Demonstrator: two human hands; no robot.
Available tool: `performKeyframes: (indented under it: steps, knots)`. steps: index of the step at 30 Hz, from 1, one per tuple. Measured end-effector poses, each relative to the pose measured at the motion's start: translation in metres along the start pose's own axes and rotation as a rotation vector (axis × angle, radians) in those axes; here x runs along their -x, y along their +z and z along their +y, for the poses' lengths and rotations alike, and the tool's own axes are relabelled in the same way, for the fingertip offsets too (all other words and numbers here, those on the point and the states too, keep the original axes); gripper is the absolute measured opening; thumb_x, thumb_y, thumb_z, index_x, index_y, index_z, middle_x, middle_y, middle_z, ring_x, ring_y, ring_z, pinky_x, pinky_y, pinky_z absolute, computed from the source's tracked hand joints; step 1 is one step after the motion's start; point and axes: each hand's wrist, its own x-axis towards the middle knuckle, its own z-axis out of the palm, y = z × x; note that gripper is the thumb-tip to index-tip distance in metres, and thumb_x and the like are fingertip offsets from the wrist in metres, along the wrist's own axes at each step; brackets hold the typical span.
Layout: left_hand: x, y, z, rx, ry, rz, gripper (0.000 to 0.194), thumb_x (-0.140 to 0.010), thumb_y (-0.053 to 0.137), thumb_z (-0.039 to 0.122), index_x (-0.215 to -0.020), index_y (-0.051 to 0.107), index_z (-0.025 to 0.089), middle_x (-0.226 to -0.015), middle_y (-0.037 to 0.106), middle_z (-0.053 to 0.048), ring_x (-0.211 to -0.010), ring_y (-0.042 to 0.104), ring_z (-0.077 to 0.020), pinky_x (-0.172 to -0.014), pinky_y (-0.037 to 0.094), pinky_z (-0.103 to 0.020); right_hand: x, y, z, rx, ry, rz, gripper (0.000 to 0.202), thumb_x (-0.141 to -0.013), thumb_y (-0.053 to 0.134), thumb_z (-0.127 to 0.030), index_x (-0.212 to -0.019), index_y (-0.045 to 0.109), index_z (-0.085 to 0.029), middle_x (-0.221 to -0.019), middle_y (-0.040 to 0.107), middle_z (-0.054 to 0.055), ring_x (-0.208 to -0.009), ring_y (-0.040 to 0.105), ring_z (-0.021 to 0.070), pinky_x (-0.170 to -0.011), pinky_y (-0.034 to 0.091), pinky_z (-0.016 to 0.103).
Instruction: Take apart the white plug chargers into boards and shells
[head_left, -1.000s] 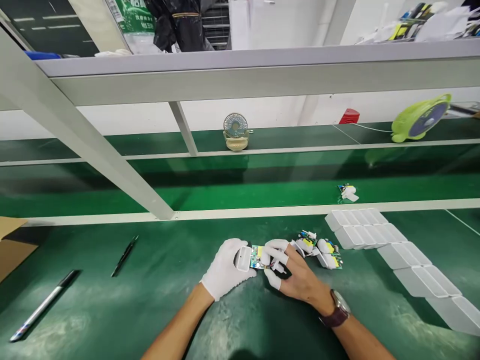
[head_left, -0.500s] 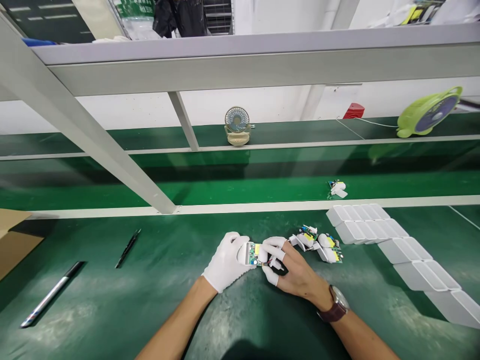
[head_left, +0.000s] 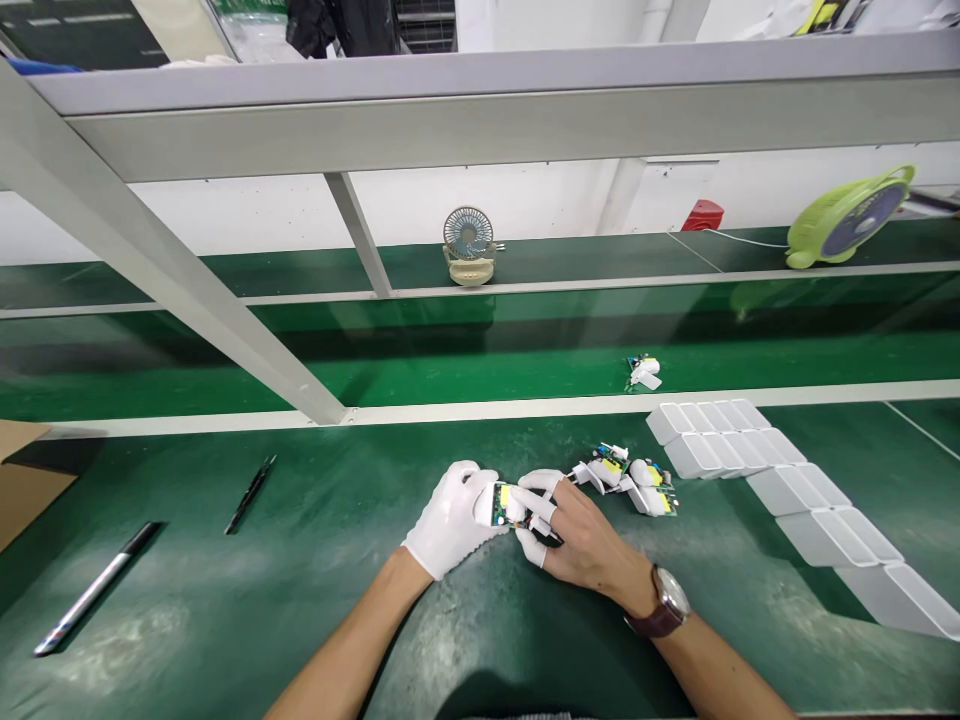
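Observation:
My left hand, in a white glove, grips the left end of a small circuit board with green, yellow and white parts. White cots cover several fingertips of my right hand, which are closed round the white parts at the board's right end. Something dark shows under those fingers; I cannot make out what it is. Just beyond my right hand, more circuit boards with white parts and yellow components lie together on the green bench.
White plastic trays run in a line at the right. A pen and a silver marker-like stick lie at left, near a cardboard box. Past the white rail, another board lies on a green belt-like strip. Two fans stand behind.
The board beyond the rail has moved left along the green strip. My right hand has shifted slightly left, closer to my left hand. The whole view has shifted a little.

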Motion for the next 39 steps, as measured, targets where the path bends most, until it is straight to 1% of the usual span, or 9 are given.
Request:
performKeyframes:
  steps: [5, 10, 15, 20, 24, 30, 33, 36, 39]
  knots:
    - [0.0009, 0.0029, -0.0014, 0.012, 0.012, 0.015, 0.055, -0.072, 0.083, 0.039, -0.119, 0.060, 0.020, -0.113, 0.054, -0.012, -0.106, 0.060, -0.0275, -0.092, 0.057, -0.044, 0.0016, 0.0010, 0.0005, 0.021, 0.016, -0.026, 0.054, -0.084, 0.062, -0.012, -0.136, 0.049, -0.021, -0.115, 0.059, 0.014, -0.114, 0.057, 0.0292, -0.091, 0.058, 0.048]
    - [0.0001, 0.0024, -0.0018, 0.008, 0.018, -0.001, 0.055, -0.071, 0.084, 0.040, -0.117, 0.060, 0.021, -0.112, 0.055, -0.011, -0.106, 0.061, -0.0271, -0.094, 0.057, -0.044, 0.0037, 0.0016, 0.0014, 0.028, 0.018, -0.025, 0.054, -0.083, 0.062, -0.011, -0.135, 0.051, -0.019, -0.114, 0.059, 0.015, -0.117, 0.056, 0.0301, -0.093, 0.057, 0.048]
    - [-0.0007, 0.0032, -0.0020, 0.001, 0.031, 0.013, 0.053, -0.073, 0.082, 0.040, -0.117, 0.061, 0.020, -0.112, 0.054, -0.012, -0.105, 0.061, -0.0264, -0.093, 0.057, -0.042, 0.0031, -0.0004, 0.0001, 0.043, 0.026, -0.052, 0.057, -0.083, 0.060, -0.010, -0.138, 0.049, -0.020, -0.117, 0.058, 0.015, -0.118, 0.055, 0.0308, -0.093, 0.057, 0.049]
    - [0.0001, 0.0057, -0.0022, -0.030, 0.040, 0.031, 0.055, -0.074, 0.081, 0.045, -0.118, 0.060, 0.021, -0.113, 0.055, -0.012, -0.104, 0.061, -0.0268, -0.091, 0.057, -0.043, 0.0020, -0.0011, -0.0014, 0.069, 0.025, -0.094, 0.054, -0.083, 0.061, -0.010, -0.135, 0.052, -0.023, -0.119, 0.058, 0.015, -0.118, 0.055, 0.0313, -0.094, 0.056, 0.051]
    - [-0.0006, 0.0069, -0.0027, -0.031, 0.046, 0.033, 0.055, -0.074, 0.081, 0.045, -0.118, 0.060, 0.021, -0.112, 0.055, -0.012, -0.104, 0.062, -0.0266, -0.090, 0.057, -0.042, 0.0017, -0.0010, -0.0012, 0.060, 0.027, -0.084, 0.053, -0.083, 0.062, -0.010, -0.134, 0.052, -0.024, -0.118, 0.058, 0.014, -0.117, 0.057, 0.0306, -0.092, 0.057, 0.050]
    - [-0.0011, 0.0055, -0.0016, -0.045, 0.041, 0.019, 0.057, -0.072, 0.083, 0.044, -0.119, 0.061, 0.020, -0.112, 0.055, -0.012, -0.105, 0.061, -0.0276, -0.091, 0.057, -0.042, 0.0026, -0.0010, 0.0007, 0.056, 0.028, -0.080, 0.057, -0.085, 0.060, -0.010, -0.139, 0.048, -0.023, -0.119, 0.057, 0.014, -0.120, 0.054, 0.0315, -0.094, 0.056, 0.051]
    - [-0.0012, 0.0060, -0.0016, -0.067, 0.062, 0.050, 0.056, -0.072, 0.082, 0.044, -0.118, 0.062, 0.019, -0.111, 0.056, -0.012, -0.103, 0.062, -0.0271, -0.090, 0.057, -0.042, 0.0026, -0.0015, 0.0008, 0.062, 0.014, -0.086, 0.057, -0.086, 0.059, -0.010, -0.140, 0.047, -0.022, -0.120, 0.057, 0.015, -0.121, 0.053, 0.0315, -0.096, 0.055, 0.050]
    - [-0.0009, 0.0082, -0.0025, -0.088, 0.091, 0.101, 0.055, -0.073, 0.081, 0.043, -0.119, 0.061, 0.019, -0.111, 0.055, -0.012, -0.102, 0.062, -0.0272, -0.089, 0.057, -0.042, 0.0021, -0.0030, 0.0003, 0.064, 0.014, -0.097, 0.057, -0.087, 0.059, -0.010, -0.141, 0.046, -0.023, -0.122, 0.056, 0.014, -0.120, 0.054, 0.0310, -0.096, 0.055, 0.050]
    - [-0.0004, 0.0095, -0.0030, -0.081, 0.106, 0.111, 0.056, -0.074, 0.081, 0.042, -0.120, 0.060, 0.019, -0.112, 0.054, -0.013, -0.104, 0.061, -0.0271, -0.090, 0.057, -0.042, 0.0018, -0.0045, -0.0002, 0.066, 0.007, -0.089, 0.057, -0.087, 0.059, -0.010, -0.141, 0.046, -0.024, -0.123, 0.056, 0.014, -0.121, 0.053, 0.0313, -0.096, 0.055, 0.050]
